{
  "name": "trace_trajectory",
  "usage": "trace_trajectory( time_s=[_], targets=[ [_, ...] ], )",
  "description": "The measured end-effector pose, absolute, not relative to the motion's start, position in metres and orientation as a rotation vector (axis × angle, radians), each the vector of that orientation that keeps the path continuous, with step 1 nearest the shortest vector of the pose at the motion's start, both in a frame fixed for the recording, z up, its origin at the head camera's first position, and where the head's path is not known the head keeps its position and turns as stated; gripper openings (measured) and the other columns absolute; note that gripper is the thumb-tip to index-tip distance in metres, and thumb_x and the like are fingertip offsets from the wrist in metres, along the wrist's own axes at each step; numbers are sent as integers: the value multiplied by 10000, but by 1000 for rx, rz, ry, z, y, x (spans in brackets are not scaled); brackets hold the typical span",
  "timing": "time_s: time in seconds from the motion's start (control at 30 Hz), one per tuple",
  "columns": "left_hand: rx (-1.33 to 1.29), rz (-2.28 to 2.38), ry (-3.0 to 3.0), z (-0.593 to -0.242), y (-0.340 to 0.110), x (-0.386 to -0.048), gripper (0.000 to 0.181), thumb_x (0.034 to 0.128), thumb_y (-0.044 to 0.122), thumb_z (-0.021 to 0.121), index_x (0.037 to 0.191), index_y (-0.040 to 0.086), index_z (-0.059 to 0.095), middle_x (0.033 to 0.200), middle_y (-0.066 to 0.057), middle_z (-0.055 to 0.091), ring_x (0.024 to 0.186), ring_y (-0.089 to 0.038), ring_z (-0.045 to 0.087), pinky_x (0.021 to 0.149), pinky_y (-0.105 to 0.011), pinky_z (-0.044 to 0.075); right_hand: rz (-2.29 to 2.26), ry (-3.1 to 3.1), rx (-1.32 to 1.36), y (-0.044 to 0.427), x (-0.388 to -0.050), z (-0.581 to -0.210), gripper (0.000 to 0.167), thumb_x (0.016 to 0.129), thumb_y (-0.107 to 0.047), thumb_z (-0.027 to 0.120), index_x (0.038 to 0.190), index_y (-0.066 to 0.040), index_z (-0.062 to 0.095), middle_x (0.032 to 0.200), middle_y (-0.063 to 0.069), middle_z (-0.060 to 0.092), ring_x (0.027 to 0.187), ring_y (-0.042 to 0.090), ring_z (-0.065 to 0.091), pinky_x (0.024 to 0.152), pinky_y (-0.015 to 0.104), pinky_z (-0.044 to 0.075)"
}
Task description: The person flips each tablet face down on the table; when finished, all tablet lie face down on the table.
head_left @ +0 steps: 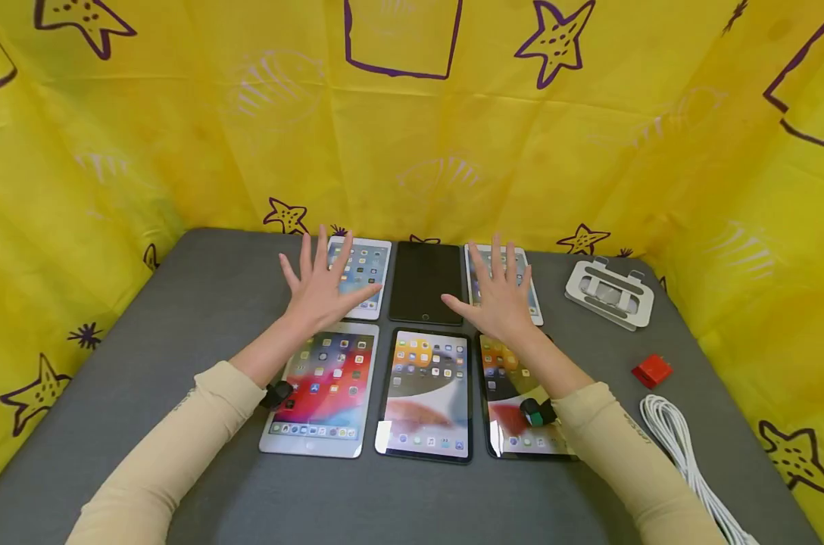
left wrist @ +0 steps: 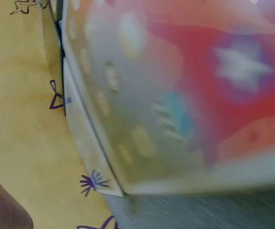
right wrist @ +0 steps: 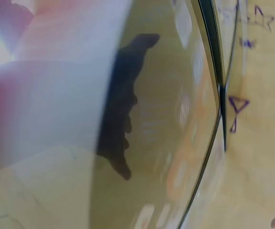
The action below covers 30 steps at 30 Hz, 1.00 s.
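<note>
Six tablets lie in two rows in the head view. My left hand (head_left: 319,295), fingers spread wide, is over the left edge of the back-left white tablet (head_left: 363,276) and the top of the front-left white tablet (head_left: 316,409). My right hand (head_left: 500,299), also spread, is over the back-right white tablet (head_left: 531,299), its thumb toward the dark-screened tablet (head_left: 426,280). Between the forearms lies the front-middle black tablet (head_left: 426,393); the right forearm crosses above the front-right one (head_left: 514,416). Neither hand holds anything; whether they touch the tablets, I cannot tell. Lit screens (left wrist: 199,95) fill the left wrist view.
Right of the tablets, on the grey table (head_left: 214,492), are a white and grey flat bracket-like object (head_left: 610,294), a red charger block (head_left: 652,371) and a coiled white cable (head_left: 678,443). A yellow patterned cloth (head_left: 412,151) stands behind and at both sides.
</note>
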<state>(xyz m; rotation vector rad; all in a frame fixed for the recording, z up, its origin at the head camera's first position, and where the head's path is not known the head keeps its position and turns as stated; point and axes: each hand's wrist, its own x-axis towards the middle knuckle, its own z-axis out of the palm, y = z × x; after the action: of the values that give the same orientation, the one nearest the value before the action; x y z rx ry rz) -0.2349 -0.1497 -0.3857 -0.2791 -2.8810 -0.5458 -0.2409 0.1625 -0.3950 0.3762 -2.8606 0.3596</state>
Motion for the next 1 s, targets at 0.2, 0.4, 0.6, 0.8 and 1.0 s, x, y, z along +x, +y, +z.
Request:
trace_trajectory(
  time_s=[0.2, 0.4, 0.6, 0.8, 1.0],
  targets=[
    [-301, -653, -2928, -392, -168, -211, 954, 854, 752, 448, 1561, 345, -47, 1614, -76, -162, 1454, -320, -197, 1031, -651, -229, 437, -2871, 526, 142, -226, -400, 995, 864, -722, 495, 1581, -242, -1, 1624, 110, -104, 1473, 353, -78, 1119, 653, 100],
    [-295, -795, -2983, -398, -181, -190, 949, 898, 598, 539, 1579, 135, 68, 1611, -204, 2, 1456, -400, -35, 1071, -695, -76, 673, -2884, 689, 123, -209, -402, 947, 903, -572, 587, 1579, -150, 76, 1626, 111, -66, 1476, 358, -12, 1126, 606, 179],
    [-233, -951, -3042, -396, -198, -173, 886, 901, 417, 623, 1531, -21, 179, 1567, -278, 140, 1419, -462, 89, 1085, -697, 106, 952, -2866, 821, 105, -193, -404, 826, 920, -343, 653, 1552, -68, 199, 1615, 149, 85, 1452, 371, 124, 1115, 573, 252],
    [-94, -1093, -3133, -392, -212, -158, 844, 919, 414, 621, 1513, -36, 226, 1509, -285, 272, 1346, -457, 303, 1031, -634, 341, 1216, -2871, 902, 88, -176, -405, 698, 910, -231, 657, 1492, -12, 341, 1527, 191, 326, 1388, 363, 311, 1101, 540, 297],
    [27, -1346, -3182, -386, -223, -150, 776, 952, 411, 582, 1492, -48, 265, 1495, -272, 326, 1320, -436, 385, 1027, -560, 395, 1699, -2974, 681, 72, -160, -401, 578, 928, -212, 647, 1455, -87, 442, 1442, 108, 481, 1277, 290, 500, 1014, 454, 441]
  ],
)
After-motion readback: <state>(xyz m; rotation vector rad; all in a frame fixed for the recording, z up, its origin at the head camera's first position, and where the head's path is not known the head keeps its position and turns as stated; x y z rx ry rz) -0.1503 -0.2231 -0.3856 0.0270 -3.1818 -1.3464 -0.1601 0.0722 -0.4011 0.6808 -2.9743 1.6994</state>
